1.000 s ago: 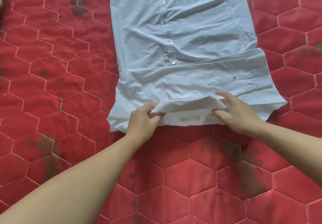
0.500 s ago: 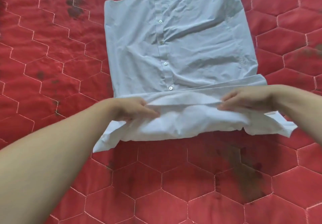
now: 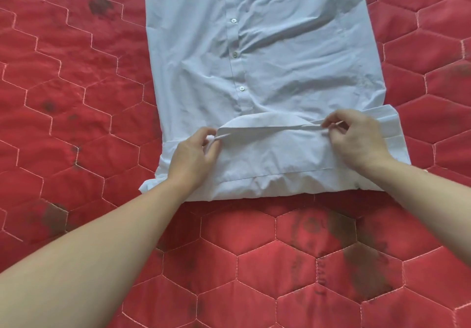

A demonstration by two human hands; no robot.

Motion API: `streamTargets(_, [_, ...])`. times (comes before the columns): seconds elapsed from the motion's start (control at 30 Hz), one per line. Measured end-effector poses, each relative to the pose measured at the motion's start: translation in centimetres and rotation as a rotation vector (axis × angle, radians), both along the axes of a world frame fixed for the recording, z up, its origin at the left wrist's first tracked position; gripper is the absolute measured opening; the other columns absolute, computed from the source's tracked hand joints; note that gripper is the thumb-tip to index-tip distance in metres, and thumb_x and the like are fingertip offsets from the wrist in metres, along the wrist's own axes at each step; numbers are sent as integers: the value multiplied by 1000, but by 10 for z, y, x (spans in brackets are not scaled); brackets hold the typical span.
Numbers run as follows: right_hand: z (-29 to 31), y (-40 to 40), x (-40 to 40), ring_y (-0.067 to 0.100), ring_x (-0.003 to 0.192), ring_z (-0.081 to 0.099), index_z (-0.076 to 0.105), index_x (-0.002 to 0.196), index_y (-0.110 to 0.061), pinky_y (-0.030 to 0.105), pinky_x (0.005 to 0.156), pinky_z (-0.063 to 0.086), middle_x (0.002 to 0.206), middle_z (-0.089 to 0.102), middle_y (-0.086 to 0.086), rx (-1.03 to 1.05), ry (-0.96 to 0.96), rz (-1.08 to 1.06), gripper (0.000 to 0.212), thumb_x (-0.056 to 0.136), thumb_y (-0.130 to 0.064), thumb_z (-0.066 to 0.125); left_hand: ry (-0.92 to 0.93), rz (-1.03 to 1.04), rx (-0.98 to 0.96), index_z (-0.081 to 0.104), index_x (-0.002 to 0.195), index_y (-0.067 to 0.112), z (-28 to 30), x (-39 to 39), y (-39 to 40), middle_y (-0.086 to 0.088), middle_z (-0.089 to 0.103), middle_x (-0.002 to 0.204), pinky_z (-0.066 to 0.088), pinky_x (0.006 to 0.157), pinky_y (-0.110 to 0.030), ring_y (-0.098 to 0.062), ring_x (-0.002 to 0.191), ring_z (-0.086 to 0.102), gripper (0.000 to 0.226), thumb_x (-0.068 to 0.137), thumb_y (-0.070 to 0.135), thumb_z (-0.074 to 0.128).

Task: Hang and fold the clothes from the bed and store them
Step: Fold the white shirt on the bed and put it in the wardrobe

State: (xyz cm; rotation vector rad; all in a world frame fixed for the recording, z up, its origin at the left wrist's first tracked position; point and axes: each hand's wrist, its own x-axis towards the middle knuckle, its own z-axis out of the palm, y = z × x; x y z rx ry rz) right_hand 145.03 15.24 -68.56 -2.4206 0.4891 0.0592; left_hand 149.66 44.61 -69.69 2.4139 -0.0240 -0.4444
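Here, crumpled pale shirt (image 3: 267,55), pinched fold

A single wide-angle view comes from the person's head, looking forward and steeply down onto the red quilted bedspread with hexagon stitching (image 3: 254,264), which fills the frame edge to edge. The camera sits close, at arm's reach: both bare forearms enter from the bottom corners and run up to the left hand (image 3: 192,158) and the right hand (image 3: 356,139) near mid-frame. The pale blue buttoned cotton shirt (image 3: 280,55) lies just beyond them, its far end cut off by the top edge.
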Motion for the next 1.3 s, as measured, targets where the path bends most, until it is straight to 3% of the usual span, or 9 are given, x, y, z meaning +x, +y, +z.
streamTargets(0.2, [-17, 4, 5, 29, 88, 58, 71, 85, -10, 36, 78, 44, 93, 63, 10, -101, -53, 80, 22, 82, 5, 55, 29, -66, 148, 58, 109, 22, -3, -3, 6, -4, 69, 92, 47, 78, -42, -30, 91, 61, 24, 96, 39, 50])
streamTargets(0.37, [-18, -13, 11, 22, 78, 57, 68, 91, -13, 34, 81, 46, 85, 66, 2, -77, 48, -2, 7, 88, -19, 64, 101, -165, 255, 51, 73, 14, -3, -4, 29, 1, 54, 68, 40, 65, -38, -27, 74, 51, 29, 91, 34, 40])
streamTargets(0.5, [-19, -15, 17, 28, 81, 57, 65, 84, -10, 35, 74, 41, 77, 61, 5, -146, 79, 69, 22, 91, -30, 63, 199, -171, 239, 35, 59, 15, -5, 2, 32, 1, 45, 59, 37, 61, -39, -27, 67, 47, 25, 82, 26, 33])
streamTargets(0.7, [-18, -6, 33, 31, 92, 56, 63, 93, -18, 39, 79, 41, 94, 59, 7, -276, 182, 121, 24, 92, -41, 57, 212, -128, 255, 37, 61, 16, -4, 2, 31, 3, 44, 60, 34, 61, -38, -22, 65, 43, 27, 88, 14, 42])
streamTargets(0.77, [-22, 7, 27, 34, 96, 56, 65, 100, -17, 42, 83, 39, 104, 59, 11, -364, 80, 163, 29, 91, -42, 54, 218, -126, 242, 41, 65, 14, -5, 1, 32, 3, 45, 62, 36, 63, -38, -22, 66, 44, 22, 87, 15, 43])
streamTargets(0.87, [-17, 49, 22, 35, 95, 56, 64, 106, -18, 43, 83, 36, 107, 60, 12, -390, -104, 354, 37, 82, -43, 50, 226, -148, 228, 54, 79, 13, -6, 1, 37, 3, 54, 71, 44, 70, -39, -23, 76, 52, 12, 84, 22, 47])
streamTargets(1.03, [-19, 138, -4, 28, 101, 57, 61, 113, -22, 42, 88, 33, 118, 61, 5, -316, -110, 735, 44, 69, -20, 64, 185, -172, 147, 54, 85, 29, -3, -8, 51, 12, 56, 72, 49, 70, -37, -19, 74, 56, 21, 66, 36, 51])
streamTargets(1.17, [-12, 183, -3, 28, 89, 64, 57, 124, -18, 39, 67, 50, 123, 58, 0, -55, -65, 729, 49, 76, -5, 55, 211, -172, 110, 59, 99, 26, 8, -13, 70, 12, 65, 80, 51, 73, -38, -17, 78, 61, 32, 67, 32, 55])
streamTargets(1.3, [-8, 205, 5, 25, 91, 65, 44, 139, -26, 38, 58, 52, 138, 49, -9, -70, -5, 815, 51, 90, -15, 52, 181, -179, 44, 59, 103, 29, 13, -21, 100, 14, 62, 84, 50, 74, -35, -10, 78, 59, 43, 61, 31, 52])
